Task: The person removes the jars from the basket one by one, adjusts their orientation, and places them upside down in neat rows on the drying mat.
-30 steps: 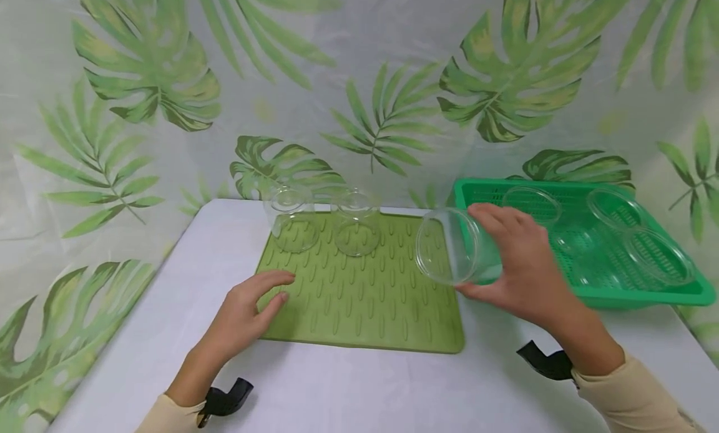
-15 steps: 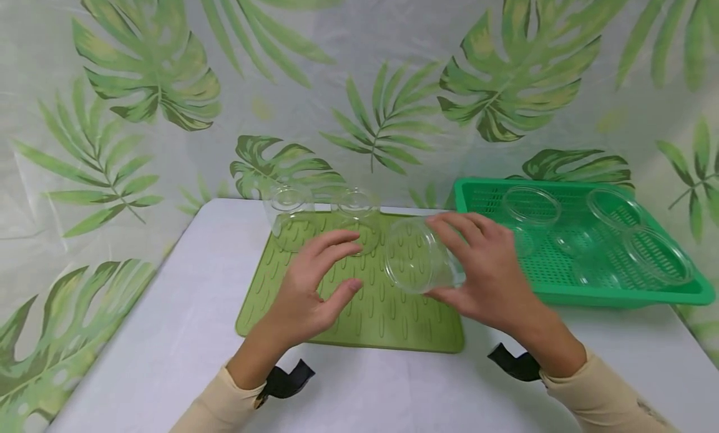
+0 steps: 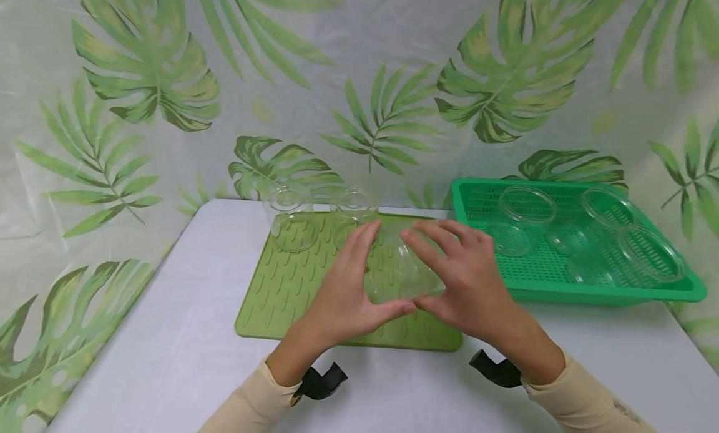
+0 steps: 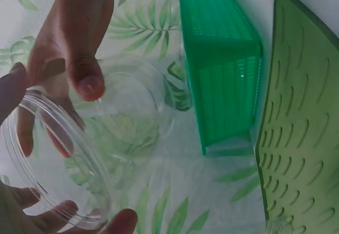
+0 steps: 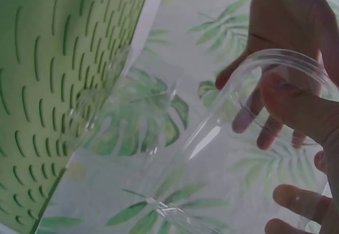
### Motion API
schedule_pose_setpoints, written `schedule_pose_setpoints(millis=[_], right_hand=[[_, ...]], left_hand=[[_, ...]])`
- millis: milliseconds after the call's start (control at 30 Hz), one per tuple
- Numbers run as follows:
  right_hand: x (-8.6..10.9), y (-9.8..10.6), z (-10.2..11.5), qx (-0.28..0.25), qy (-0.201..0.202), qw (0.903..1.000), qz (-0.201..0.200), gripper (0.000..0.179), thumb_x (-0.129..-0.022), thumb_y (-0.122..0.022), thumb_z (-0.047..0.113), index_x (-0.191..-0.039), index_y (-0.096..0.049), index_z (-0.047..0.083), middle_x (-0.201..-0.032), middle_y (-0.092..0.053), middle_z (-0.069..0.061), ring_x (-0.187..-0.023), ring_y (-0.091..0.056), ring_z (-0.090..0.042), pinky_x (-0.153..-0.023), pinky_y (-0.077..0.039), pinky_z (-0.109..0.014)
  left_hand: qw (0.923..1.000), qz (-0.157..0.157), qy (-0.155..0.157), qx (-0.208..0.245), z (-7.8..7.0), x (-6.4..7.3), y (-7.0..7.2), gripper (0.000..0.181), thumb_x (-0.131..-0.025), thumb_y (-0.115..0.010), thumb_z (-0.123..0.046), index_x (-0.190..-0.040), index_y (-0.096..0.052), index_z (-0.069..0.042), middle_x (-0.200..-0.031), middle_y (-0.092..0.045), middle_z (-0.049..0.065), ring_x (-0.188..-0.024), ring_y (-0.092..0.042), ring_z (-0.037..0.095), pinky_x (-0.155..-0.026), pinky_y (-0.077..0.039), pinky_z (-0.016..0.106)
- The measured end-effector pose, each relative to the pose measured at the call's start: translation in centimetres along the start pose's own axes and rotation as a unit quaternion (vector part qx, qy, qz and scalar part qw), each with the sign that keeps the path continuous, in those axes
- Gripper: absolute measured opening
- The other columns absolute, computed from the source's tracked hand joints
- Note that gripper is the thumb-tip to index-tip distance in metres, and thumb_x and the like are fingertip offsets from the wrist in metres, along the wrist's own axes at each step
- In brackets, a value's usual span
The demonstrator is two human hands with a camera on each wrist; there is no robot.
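Between my two hands, over the green ridged mat (image 3: pixel 275 302), is a clear cup (image 3: pixel 401 274). My right hand (image 3: pixel 469 277) grips it from the right, fingers on top and thumb below. From the other side my left hand (image 3: pixel 345 289) holds it round the rim end, with the thumb reaching beneath. The left wrist view shows the cup's rim close to the left fingers. Two more clear cups, a left one (image 3: pixel 294 233) and one beside it (image 3: pixel 354 202), stand upside down at the back of the mat; the left hand partly hides the second.
A green perforated basket (image 3: pixel 584 297) stands at the right, holding several clear cups (image 3: pixel 528 205) with their rims up. Behind the white table (image 3: pixel 191 283) hangs a leaf-patterned sheet (image 3: pixel 382 21).
My right hand has brought the cup leftward from beside the basket to over the mat. My left hand has moved right and taken hold of the cup too.
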State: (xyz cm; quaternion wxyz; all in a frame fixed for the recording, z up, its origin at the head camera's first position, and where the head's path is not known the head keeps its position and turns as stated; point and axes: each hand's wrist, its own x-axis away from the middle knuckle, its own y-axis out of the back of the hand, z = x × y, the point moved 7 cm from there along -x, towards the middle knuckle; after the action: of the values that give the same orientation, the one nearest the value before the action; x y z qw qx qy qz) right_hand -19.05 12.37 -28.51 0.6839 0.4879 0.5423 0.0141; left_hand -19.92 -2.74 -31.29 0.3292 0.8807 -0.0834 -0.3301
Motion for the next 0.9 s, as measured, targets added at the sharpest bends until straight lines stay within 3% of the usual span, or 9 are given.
schedule_pose_setpoints(millis=[100, 233, 500, 900], right_hand=[[0.1, -0.2, 0.3, 0.005, 0.005, 1.0, 0.004, 0.109, -0.044, -0.1, 0.043, -0.14, -0.055, 0.016, -0.132, -0.061, -0.013, -0.12, -0.053, -0.037, -0.08, -0.043, -0.061], [0.4, -0.8, 0.4, 0.001, -0.002, 0.9995, 0.03, 0.106, -0.048, -0.096, 0.051, -0.14, -0.054, 0.017, -0.136, -0.057, -0.013, -0.124, -0.05, -0.038, -0.084, -0.043, -0.061], [1.4, -1.1, 0.2, -0.092, -0.006, 0.9933, 0.07, 0.108, -0.051, -0.096, 0.045, -0.144, -0.051, 0.015, -0.143, -0.053, -0.013, -0.134, -0.046, -0.033, -0.102, -0.044, -0.058], [2.1, -1.7, 0.2, -0.161, -0.012, 0.9811, 0.107, 0.101, -0.062, -0.092, 0.047, -0.147, -0.048, 0.016, -0.15, -0.047, -0.009, -0.141, -0.04, -0.028, -0.109, -0.041, -0.05]], left_hand=[[0.9999, -0.012, -0.004, -0.01, -0.1, 0.2, 0.2, 0.108, -0.07, -0.089, -0.042, -0.154, -0.028, -0.011, -0.155, -0.038, 0.008, -0.135, -0.048, 0.022, -0.091, -0.057, 0.035], [0.9995, -0.011, 0.0, 0.029, 0.4, 0.6, 0.2, 0.098, -0.072, -0.088, -0.034, -0.15, -0.034, -0.011, -0.15, -0.042, 0.006, -0.128, -0.051, 0.021, -0.082, -0.059, 0.025], [0.9938, 0.022, -0.008, 0.109, 1.2, 1.9, 0.8, 0.097, -0.07, -0.089, -0.024, -0.15, -0.034, -0.018, -0.15, -0.04, 0.002, -0.131, -0.048, 0.02, -0.089, -0.059, 0.03], [0.9913, 0.057, -0.017, 0.118, 1.7, 3.4, 1.6, 0.096, -0.078, -0.084, -0.021, -0.154, -0.025, -0.021, -0.154, -0.034, 0.004, -0.136, -0.042, 0.022, -0.097, -0.056, 0.035]])
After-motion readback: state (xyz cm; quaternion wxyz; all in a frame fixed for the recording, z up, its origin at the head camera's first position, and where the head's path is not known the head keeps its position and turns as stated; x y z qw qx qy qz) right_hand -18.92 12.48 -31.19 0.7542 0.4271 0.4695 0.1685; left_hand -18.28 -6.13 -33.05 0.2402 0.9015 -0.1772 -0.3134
